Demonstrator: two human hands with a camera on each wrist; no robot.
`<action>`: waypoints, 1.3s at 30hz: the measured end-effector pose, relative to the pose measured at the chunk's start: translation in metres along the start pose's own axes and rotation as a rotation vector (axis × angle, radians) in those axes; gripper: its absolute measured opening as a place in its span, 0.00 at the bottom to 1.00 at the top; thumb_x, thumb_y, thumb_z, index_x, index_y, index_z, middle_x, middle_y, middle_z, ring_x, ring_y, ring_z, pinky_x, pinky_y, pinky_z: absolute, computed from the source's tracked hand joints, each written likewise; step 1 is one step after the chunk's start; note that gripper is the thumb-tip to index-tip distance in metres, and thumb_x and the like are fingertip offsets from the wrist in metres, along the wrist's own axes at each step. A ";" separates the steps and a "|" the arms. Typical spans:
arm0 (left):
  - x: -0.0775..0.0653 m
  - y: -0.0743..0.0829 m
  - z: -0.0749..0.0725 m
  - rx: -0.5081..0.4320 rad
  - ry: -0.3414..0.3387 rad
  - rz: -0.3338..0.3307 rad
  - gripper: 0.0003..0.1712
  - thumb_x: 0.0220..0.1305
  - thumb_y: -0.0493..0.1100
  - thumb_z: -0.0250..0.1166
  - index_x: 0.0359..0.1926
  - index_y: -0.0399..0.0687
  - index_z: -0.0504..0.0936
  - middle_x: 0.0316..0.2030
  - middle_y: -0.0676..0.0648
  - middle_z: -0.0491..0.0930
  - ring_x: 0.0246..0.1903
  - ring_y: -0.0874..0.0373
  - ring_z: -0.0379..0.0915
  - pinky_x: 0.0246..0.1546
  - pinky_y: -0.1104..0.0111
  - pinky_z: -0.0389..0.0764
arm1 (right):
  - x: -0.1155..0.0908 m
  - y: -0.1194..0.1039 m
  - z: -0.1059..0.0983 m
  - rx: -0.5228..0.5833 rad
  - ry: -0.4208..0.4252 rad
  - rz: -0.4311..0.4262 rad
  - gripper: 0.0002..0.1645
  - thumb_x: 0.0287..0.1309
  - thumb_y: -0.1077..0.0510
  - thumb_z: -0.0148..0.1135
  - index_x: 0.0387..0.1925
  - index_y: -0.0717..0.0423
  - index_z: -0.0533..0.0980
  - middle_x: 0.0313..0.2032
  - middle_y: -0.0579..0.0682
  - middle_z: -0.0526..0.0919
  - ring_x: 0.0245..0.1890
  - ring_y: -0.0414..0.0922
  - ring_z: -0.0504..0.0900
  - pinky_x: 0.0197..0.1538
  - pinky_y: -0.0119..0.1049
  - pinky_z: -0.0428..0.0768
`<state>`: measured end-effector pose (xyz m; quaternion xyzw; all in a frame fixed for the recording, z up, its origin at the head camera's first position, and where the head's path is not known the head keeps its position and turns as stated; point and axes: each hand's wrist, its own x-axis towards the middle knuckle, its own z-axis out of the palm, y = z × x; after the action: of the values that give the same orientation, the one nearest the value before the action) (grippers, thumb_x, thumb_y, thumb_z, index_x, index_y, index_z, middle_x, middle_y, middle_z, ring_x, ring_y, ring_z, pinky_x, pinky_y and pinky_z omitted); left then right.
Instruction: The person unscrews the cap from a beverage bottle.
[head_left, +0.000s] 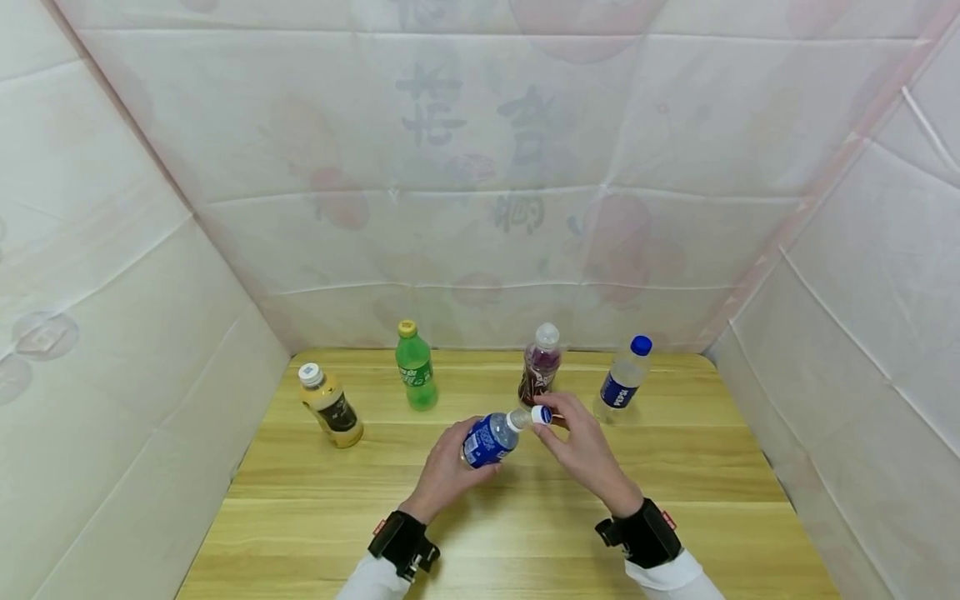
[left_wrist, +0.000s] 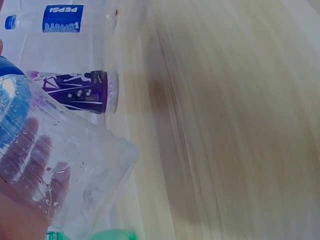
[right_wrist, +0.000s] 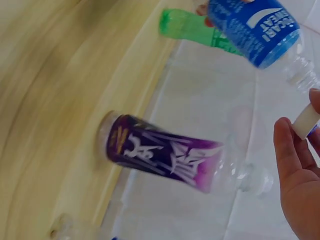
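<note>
My left hand (head_left: 447, 468) grips a clear plastic bottle with a blue Pocari Sweat label (head_left: 487, 442), tilted with its neck toward the right. With thumb and fingers, my right hand (head_left: 588, 454) pinches a white bottle cap (head_left: 542, 415) just off the bottle's mouth. In the right wrist view a small gap shows between the cap (right_wrist: 306, 121) and the neck. Water drops cling inside the bottle's clear lower part (left_wrist: 95, 155) in the left wrist view. Behind my right hand stands a purple-labelled bottle (head_left: 542, 367) with a white cap.
On the wooden table (head_left: 525, 550), a blue-capped Pepsi bottle (head_left: 621, 383) stands at the back right. A green bottle with a yellow cap (head_left: 417, 372) is at the back left, and a white-capped yellowish bottle (head_left: 336, 412) further left. Pale cloth walls (head_left: 480, 250) enclose the table's back and sides.
</note>
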<state>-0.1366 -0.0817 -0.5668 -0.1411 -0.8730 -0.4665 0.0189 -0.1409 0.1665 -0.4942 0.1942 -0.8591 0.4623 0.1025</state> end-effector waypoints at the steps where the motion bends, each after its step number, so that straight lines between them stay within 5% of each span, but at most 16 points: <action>1: 0.000 -0.001 0.000 -0.003 0.002 -0.003 0.49 0.52 0.57 0.81 0.70 0.46 0.71 0.60 0.43 0.78 0.59 0.45 0.75 0.59 0.44 0.77 | -0.001 0.003 -0.001 -0.009 0.002 0.003 0.24 0.64 0.66 0.70 0.60 0.62 0.77 0.56 0.57 0.79 0.54 0.53 0.82 0.55 0.47 0.85; 16: 0.009 -0.002 -0.017 -0.079 0.085 -0.053 0.48 0.51 0.55 0.81 0.70 0.45 0.72 0.61 0.42 0.78 0.58 0.44 0.75 0.59 0.44 0.77 | -0.031 0.056 -0.009 -0.367 -0.024 -0.006 0.22 0.57 0.65 0.77 0.52 0.63 0.81 0.46 0.52 0.84 0.45 0.46 0.83 0.47 0.43 0.85; 22: 0.008 -0.006 -0.016 -0.074 0.086 -0.047 0.48 0.51 0.54 0.82 0.70 0.45 0.73 0.60 0.42 0.79 0.58 0.44 0.75 0.58 0.44 0.77 | -0.047 0.076 -0.010 -0.431 -0.048 0.002 0.20 0.53 0.62 0.80 0.47 0.62 0.82 0.42 0.51 0.84 0.41 0.45 0.84 0.42 0.41 0.85; 31: 0.002 -0.010 -0.013 -0.069 0.079 -0.053 0.48 0.51 0.53 0.83 0.71 0.45 0.72 0.60 0.41 0.79 0.58 0.43 0.75 0.59 0.42 0.77 | -0.061 0.098 -0.005 -0.603 -0.153 0.028 0.18 0.52 0.52 0.81 0.39 0.58 0.83 0.34 0.46 0.81 0.33 0.40 0.79 0.35 0.35 0.82; 39: 0.001 -0.009 -0.010 -0.076 0.077 -0.051 0.49 0.51 0.54 0.82 0.71 0.44 0.72 0.61 0.41 0.78 0.59 0.42 0.75 0.59 0.42 0.77 | -0.067 0.109 -0.002 -0.583 -0.182 0.057 0.19 0.51 0.56 0.82 0.40 0.59 0.83 0.34 0.45 0.79 0.33 0.42 0.79 0.37 0.39 0.83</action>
<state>-0.1410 -0.0940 -0.5681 -0.1013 -0.8566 -0.5047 0.0354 -0.1270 0.2378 -0.5991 0.1730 -0.9663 0.1799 0.0633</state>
